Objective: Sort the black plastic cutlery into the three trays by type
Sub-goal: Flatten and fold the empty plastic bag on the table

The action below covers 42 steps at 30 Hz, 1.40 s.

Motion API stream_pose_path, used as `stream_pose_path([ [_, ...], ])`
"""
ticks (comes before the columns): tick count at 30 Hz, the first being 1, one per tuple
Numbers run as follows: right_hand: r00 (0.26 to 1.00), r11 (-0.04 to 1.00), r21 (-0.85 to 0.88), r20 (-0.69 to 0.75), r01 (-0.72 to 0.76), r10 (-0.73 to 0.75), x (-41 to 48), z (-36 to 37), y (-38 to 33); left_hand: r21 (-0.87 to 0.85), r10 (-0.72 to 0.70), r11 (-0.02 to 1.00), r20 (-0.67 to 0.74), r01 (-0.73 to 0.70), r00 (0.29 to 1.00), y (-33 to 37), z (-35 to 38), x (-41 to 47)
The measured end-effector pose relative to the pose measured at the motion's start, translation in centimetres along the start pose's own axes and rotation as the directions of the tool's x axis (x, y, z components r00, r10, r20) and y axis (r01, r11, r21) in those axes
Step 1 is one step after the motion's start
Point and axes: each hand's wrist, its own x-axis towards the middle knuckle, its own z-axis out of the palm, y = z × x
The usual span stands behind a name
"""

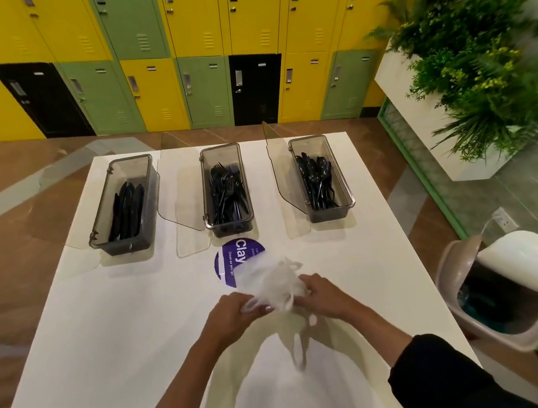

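Note:
Three clear trays stand in a row at the far end of the white table [105, 330]. The left tray [101, 224] holds black knives [126, 210]. In the middle tray [206, 195] lie black forks [228, 192], and the right tray [344, 186] holds black spoons [317, 179]. Near the table's middle, my left hand [233, 314] and my right hand [322, 296] both grip a crumpled clear plastic bag [275, 282]. The bag partly covers a purple round sticker [230, 261]. I see no cutlery in the bag.
Open clear lids lean beside the trays, such as the lid [282, 171] left of the spoon tray. A bin with a white swing lid [513, 280] stands on the floor right of the table. A white planter with green plants [470, 71] is at the far right. Lockers [196, 41] line the back wall.

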Motion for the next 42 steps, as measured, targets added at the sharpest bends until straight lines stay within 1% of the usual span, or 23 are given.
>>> stream_pose_path([
  [3,0.985,0.985,0.030,0.007,-0.170,0.170,-0.1,1.4,1.0,-0.051,-0.099,0.994,-0.020,0.098,0.995,-1.7,1.7,0.0],
  [6,0.968,0.970,0.008,-0.068,-0.243,0.243,0.8,1.8,1.2,-0.057,-0.141,0.989,-0.066,0.137,0.988,-2.3,2.1,0.2],
  [9,0.953,0.952,-0.117,-0.150,-0.282,0.264,1.8,1.9,1.2,0.070,-0.027,0.997,-0.139,0.037,0.990,-2.2,2.3,0.2],
  [11,0.943,0.948,-0.110,-0.184,-0.300,0.277,2.2,2.1,1.5,0.158,0.095,0.986,-0.261,-0.055,0.961,-2.0,2.6,-0.1],
  [12,0.939,0.947,-0.093,-0.190,-0.309,0.287,2.4,2.2,1.6,0.251,0.227,0.957,-0.337,-0.145,0.914,-2.3,2.8,-0.1],
  [13,0.935,0.946,-0.074,-0.197,-0.315,0.296,2.5,2.3,1.7,0.406,0.390,0.884,-0.369,-0.231,0.844,-2.5,3.0,0.0],
  [14,0.930,0.944,-0.051,-0.201,-0.325,0.309,2.6,2.3,1.9,0.550,0.531,0.778,-0.318,-0.303,0.785,-2.8,3.3,0.2],
  [15,0.927,0.944,-0.030,-0.201,-0.329,0.317,2.6,2.3,1.9,0.657,0.610,0.669,-0.219,-0.348,0.762,-3.1,3.4,0.3],
  [16,0.927,0.945,-0.018,-0.200,-0.327,0.317,2.6,2.3,2.0,0.711,0.631,0.587,-0.101,-0.389,0.769,-3.6,3.5,0.4],
  [17,0.929,0.949,-0.008,-0.208,-0.315,0.307,2.7,2.4,2.1,0.719,0.620,0.548,-0.005,-0.428,0.785,-4.1,3.6,0.5],
  [19,0.926,0.966,-0.004,-0.284,-0.259,0.248,2.6,2.6,2.4,0.682,0.587,0.550,0.097,-0.483,0.804,-4.8,3.8,0.7],
  [20,0.917,0.976,-0.020,-0.348,-0.215,0.195,2.5,2.8,2.5,0.653,0.579,0.570,0.111,-0.499,0.808,-5.0,3.9,0.8],
  [22,0.895,0.992,-0.111,-0.447,-0.059,0.003,2.1,3.0,3.1,0.602,0.585,0.618,0.077,-0.506,0.807,-4.9,3.8,1.1],
  [24,0.888,0.959,-0.248,-0.398,0.135,-0.228,1.6,3.1,3.4,0.585,0.598,0.635,0.041,-0.504,0.801,-4.6,3.5,1.2],
  [26,0.891,0.895,-0.363,-0.270,0.258,-0.366,1.3,3.0,3.8,0.550,0.600,0.667,0.003,-0.502,0.800,-4.3,3.1,1.2],
  [27,0.894,0.871,-0.395,-0.211,0.293,-0.396,1.1,2.9,4.0,0.512,0.591,0.696,-0.012,-0.503,0.806,-4.3,2.9,1.3],
  [29,0.902,0.848,-0.414,-0.125,0.330,-0.413,0.8,2.6,4.6,0.382,0.508,0.802,-0.031,-0.459,0.861,-3.8,2.2,1.4],
  [31,0.933,0.861,-0.404,-0.046,0.309,-0.356,0.3,2.1,4.1,0.217,0.355,0.916,-0.049,-0.337,0.934,-3.5,1.5,1.7],
  [33,0.952,0.865,-0.417,0.002,0.279,-0.307,0.2,1.9,3.5,0.105,0.208,0.974,-0.057,-0.202,0.976,-3.2,1.0,2.1],
  [36,0.952,0.878,-0.429,-0.113,0.213,-0.286,1.0,2.4,2.9,0.004,0.066,0.998,-0.107,-0.066,0.992,-2.3,0.9,2.4],
  [39,0.946,0.942,-0.322,-0.265,0.093,-0.184,2.0,2.8,2.0,-0.209,-0.092,0.976,-0.131,0.063,0.987,-1.5,1.0,2.5],
  [40,0.946,0.953,-0.298,-0.290,0.051,-0.142,2.4,3.0,1.7,-0.219,-0.118,0.971,-0.119,0.090,0.986,-1.5,1.2,2.6],
  [42,0.948,0.956,-0.290,-0.312,-0.038,-0.057,3.0,3.3,1.3,-0.134,-0.146,0.983,-0.127,0.129,0.981,-1.5,1.6,2.9],
])
